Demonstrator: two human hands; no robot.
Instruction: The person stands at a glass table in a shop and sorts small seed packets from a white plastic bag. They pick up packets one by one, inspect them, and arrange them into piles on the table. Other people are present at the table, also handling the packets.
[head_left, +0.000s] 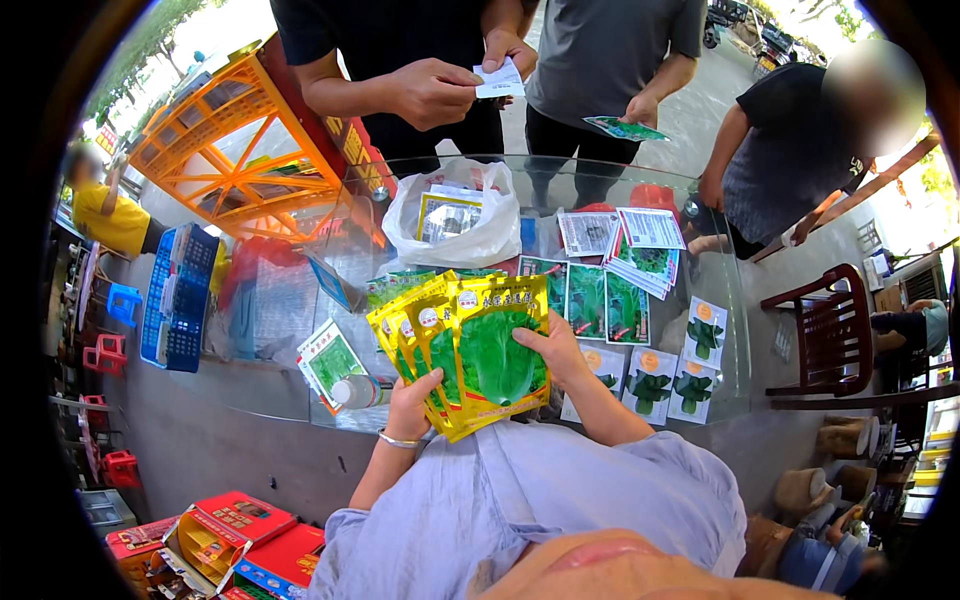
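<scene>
My left hand (415, 405), with a bracelet at the wrist, grips the lower left edge of fanned yellow seed packets (501, 345) that picture leafy greens. On their right side my right hand (559, 349) holds them too, thumb on the front packet. They are over the near edge of a glass-topped counter. Left of them lie a small white-capped bottle (363, 391) and a few green-pictured packets (332, 358). To the right are white packets with dark green leaves (649, 384) and green vegetable packets (586, 300). Behind stands an open white plastic bag (454, 240) with packets inside.
Across the counter (720, 247), one person holds a white paper slip (500, 79), another a green packet (626, 128); a third person stands at right. Orange plastic crates (225, 150) and a blue basket (178, 300) are at left, red boxes (240, 525) at lower left, wooden chairs (832, 337) at right.
</scene>
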